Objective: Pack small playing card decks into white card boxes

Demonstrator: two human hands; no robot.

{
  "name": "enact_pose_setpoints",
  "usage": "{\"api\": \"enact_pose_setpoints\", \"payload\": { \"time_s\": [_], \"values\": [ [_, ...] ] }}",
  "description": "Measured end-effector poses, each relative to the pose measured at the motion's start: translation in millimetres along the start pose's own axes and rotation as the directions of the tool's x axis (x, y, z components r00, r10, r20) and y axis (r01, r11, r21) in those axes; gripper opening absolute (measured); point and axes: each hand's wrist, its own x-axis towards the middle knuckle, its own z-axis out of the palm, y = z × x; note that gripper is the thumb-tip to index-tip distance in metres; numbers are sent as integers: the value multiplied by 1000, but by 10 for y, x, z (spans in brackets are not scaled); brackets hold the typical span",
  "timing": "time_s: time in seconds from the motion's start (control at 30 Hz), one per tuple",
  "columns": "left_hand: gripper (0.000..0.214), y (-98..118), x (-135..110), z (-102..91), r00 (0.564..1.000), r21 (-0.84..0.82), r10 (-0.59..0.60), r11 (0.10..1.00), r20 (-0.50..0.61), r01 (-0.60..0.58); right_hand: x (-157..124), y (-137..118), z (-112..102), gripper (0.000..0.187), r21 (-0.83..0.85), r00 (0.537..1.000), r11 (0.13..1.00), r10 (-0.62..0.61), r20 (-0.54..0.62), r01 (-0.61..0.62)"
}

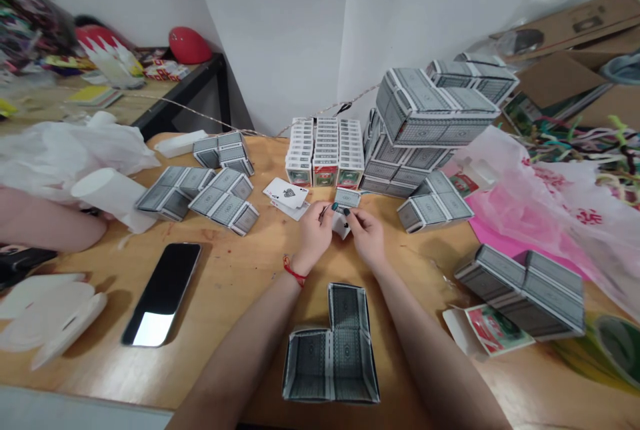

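My left hand (313, 235) and my right hand (367, 237) meet over the middle of the wooden table (235, 283), fingers pinched on a small stack of playing cards (345, 207) with grey patterned backs. An ace of spades (287, 194) lies face up just left of the hands. A folded block of card backs (332, 347) sits between my forearms near the table's front edge. A red string circles my left wrist.
Rows of boxed decks (325, 153) stand behind the hands, with big card-block piles (430, 117) to the right. More blocks (200, 193) lie left, others (525, 290) right. A black phone (163, 293) lies at left. Another person's arm (45, 227) rests far left. Pink plastic bag (550, 203) at right.
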Motion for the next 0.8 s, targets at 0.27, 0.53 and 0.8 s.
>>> {"api": "enact_pose_setpoints", "payload": {
  "time_s": [0.27, 0.53, 0.8],
  "values": [
    [18, -83, 28, -4, 999, 23, -44, 999, 14, 44, -20, -19, 4, 22, -29, 992, 1000, 15, 128, -11],
    [19, -94, 69, -9, 996, -20, -84, 996, -41, 83, -27, 4, 49, 30, 61, 995, 998, -25, 101, 19],
    [20, -63, 67, -22, 996, -15, -78, 997, -30, 78, -58, 15, 48, 33, -100, 995, 992, -72, 70, 79]
  ]
}}
